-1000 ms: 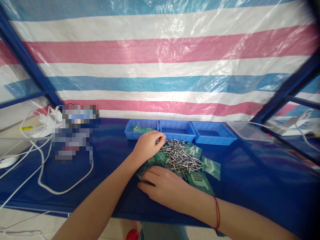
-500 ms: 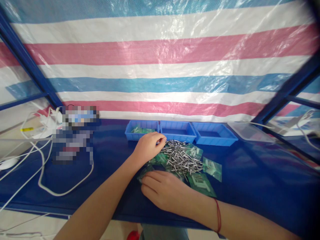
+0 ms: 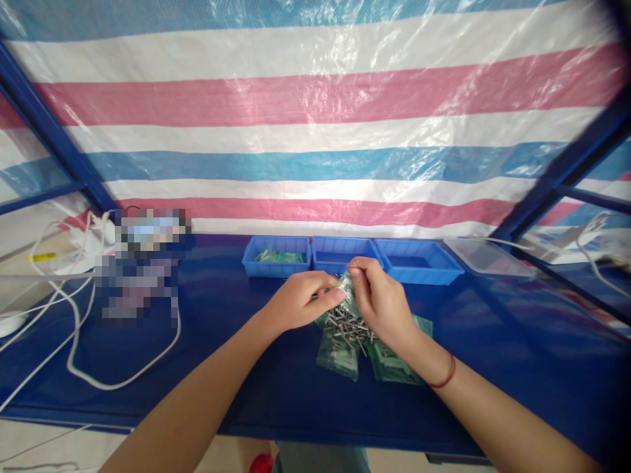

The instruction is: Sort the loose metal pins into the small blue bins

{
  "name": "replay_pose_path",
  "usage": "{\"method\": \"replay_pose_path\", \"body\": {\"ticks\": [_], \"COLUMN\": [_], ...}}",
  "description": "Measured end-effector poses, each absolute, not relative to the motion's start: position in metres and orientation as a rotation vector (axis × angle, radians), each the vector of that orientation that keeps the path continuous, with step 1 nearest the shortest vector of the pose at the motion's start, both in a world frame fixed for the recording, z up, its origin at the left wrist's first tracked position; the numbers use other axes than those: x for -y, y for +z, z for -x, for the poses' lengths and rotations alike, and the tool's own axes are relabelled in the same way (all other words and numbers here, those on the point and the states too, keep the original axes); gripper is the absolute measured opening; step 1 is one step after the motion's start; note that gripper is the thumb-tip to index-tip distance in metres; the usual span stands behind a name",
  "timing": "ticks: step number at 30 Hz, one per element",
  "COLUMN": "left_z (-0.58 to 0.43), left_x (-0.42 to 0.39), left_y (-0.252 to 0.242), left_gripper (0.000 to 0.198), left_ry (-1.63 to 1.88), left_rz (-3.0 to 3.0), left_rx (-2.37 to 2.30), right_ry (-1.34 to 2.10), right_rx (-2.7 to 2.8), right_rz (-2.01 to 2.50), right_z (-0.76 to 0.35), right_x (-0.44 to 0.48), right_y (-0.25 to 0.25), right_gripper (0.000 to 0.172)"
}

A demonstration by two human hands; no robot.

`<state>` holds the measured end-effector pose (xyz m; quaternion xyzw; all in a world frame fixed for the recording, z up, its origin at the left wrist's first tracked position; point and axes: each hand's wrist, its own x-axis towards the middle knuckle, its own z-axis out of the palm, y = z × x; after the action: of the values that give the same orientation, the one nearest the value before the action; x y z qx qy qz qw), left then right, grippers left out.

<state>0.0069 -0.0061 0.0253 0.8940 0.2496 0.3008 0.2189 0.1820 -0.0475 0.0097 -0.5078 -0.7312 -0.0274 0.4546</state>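
Observation:
My left hand and my right hand meet above a heap of thin metal pins that look like rivets. Between them is a small clear plastic bag, its top edge pinched by my right fingers. My left thumb and fingers close on the bag's left side. What the bag contains is hard to make out. A green-tinted bag with pale pieces lies at the front of the heap. Another green bag lies partly under my right wrist.
Three blue bins stand in a row behind the heap: the left bin holds green bags, beside a middle bin and a right bin. A clear plastic lid lies at right. White cables run across the left side.
My right hand has moved from the front left of the heap up and right, and now grips the bag with my left. My left hand shifted slightly right. A green bag now shows in front.

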Motion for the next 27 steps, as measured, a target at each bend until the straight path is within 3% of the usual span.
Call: {"method": "replay_pose_path", "body": {"ticks": [6,11,15,21,27], "left_z": [-0.018,-0.018,-0.017,-0.018,-0.016], "left_x": [0.011,0.002,-0.002,-0.001,-0.004], "left_y": [0.023,0.019,0.018,0.022,0.021], "left_gripper": [0.036,0.038,0.044,0.027,0.029], "left_ry": [0.944,1.084,1.095,1.209,1.155], "left_rz": [-2.376,-2.104,-2.040,-1.878,-1.810], "left_rx": [-0.849,-0.926,-0.999,-1.006,-0.969], "right_ry": [0.247,0.609,0.646,0.674,0.831], "right_rx": [1.589,1.563,1.589,1.560,1.439], "right_rz": [1.150,1.073,1.054,1.073,1.019], "right_z": [-0.186,-0.193,-0.196,-0.196,-0.198], "right_x": [0.042,0.034,0.032,0.030,0.023], "right_y": [0.018,0.020,0.020,0.019,0.018], "right_gripper": [0.018,0.037,0.043,0.045,0.036]}}
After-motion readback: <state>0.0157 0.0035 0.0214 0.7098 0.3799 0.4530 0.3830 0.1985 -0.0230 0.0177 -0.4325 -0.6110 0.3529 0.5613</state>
